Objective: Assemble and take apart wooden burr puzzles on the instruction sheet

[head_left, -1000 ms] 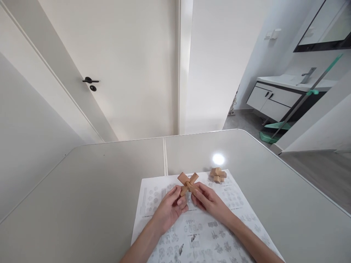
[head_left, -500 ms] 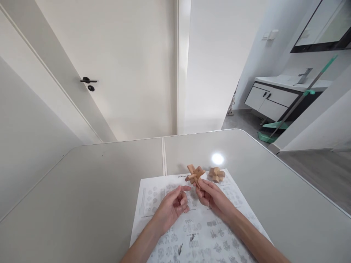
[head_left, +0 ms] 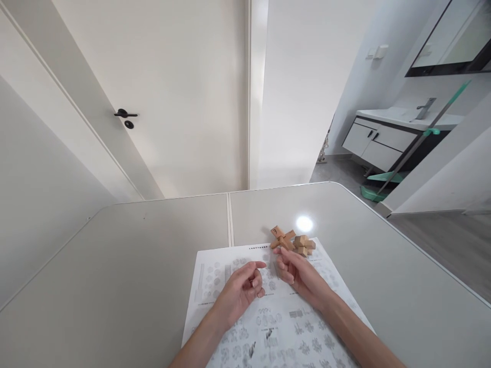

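A cross-shaped wooden puzzle (head_left: 281, 238) lies on the grey table (head_left: 134, 266) just past the far edge of a printed instruction sheet (head_left: 268, 317). A second, knot-like wooden puzzle (head_left: 304, 245) rests right beside it on the sheet's far right corner. My right hand (head_left: 297, 273) hovers over the sheet just behind the cross, fingers half bent and apart, fingertips close to the cross but not gripping it. My left hand (head_left: 241, 290) rests over the sheet to the left, loosely curled with the index finger stretched out, and holds nothing.
A seam (head_left: 229, 220) runs down the middle of the table. Behind the table stands a white door with a black handle (head_left: 125, 114). To the right, an open doorway shows a washbasin cabinet (head_left: 378, 140) and a green mop (head_left: 383, 184).
My right hand carried the cross-shaped puzzle away from my left hand, forward and to the right, and set it down beside the other puzzle. My left hand let go and stayed put.
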Available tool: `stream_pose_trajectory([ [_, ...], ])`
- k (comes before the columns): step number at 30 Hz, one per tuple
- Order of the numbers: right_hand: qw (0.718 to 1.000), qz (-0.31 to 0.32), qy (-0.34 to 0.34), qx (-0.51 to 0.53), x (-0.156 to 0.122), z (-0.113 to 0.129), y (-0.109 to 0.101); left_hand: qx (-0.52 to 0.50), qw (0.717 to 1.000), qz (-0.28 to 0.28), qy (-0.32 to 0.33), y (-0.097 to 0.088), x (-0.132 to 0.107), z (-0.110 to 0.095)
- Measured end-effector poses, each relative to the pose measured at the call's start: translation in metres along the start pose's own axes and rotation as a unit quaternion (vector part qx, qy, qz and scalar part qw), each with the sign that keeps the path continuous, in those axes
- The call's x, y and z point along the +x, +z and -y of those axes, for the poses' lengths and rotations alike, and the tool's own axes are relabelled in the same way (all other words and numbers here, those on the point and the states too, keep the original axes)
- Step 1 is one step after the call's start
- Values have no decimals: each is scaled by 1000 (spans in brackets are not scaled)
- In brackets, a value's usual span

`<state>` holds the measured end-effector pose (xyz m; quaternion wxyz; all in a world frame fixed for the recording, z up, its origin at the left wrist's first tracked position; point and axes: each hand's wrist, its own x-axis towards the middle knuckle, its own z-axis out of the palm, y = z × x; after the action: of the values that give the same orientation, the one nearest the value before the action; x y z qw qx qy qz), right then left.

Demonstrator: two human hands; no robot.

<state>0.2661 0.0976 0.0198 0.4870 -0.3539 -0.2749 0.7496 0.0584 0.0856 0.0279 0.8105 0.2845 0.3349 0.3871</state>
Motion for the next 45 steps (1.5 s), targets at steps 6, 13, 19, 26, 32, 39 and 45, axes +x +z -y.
stream_pose_trajectory([
  [6,996,59,-5,-66,-3,-2,1,2,1000,-3,-9,-1,0,0],
  [13,994,15,20,107,4,-3,-10,-7,1000,-4,-8,-3,1,2],
  [19,966,48,33,253,14,-10,-26,-16,1000,-2,-5,-4,3,3],
  [26,936,78,24,341,16,-9,-36,-15,1000,-4,-4,-3,3,2],
  [32,922,85,11,377,16,-7,-40,-15,1000,-10,-10,-3,3,1],
  [39,924,74,-8,375,19,-9,-46,-13,1000,-6,-5,-6,4,3],
  [45,933,61,-31,352,18,-5,-47,-13,1000,-8,-6,-7,4,3],
])
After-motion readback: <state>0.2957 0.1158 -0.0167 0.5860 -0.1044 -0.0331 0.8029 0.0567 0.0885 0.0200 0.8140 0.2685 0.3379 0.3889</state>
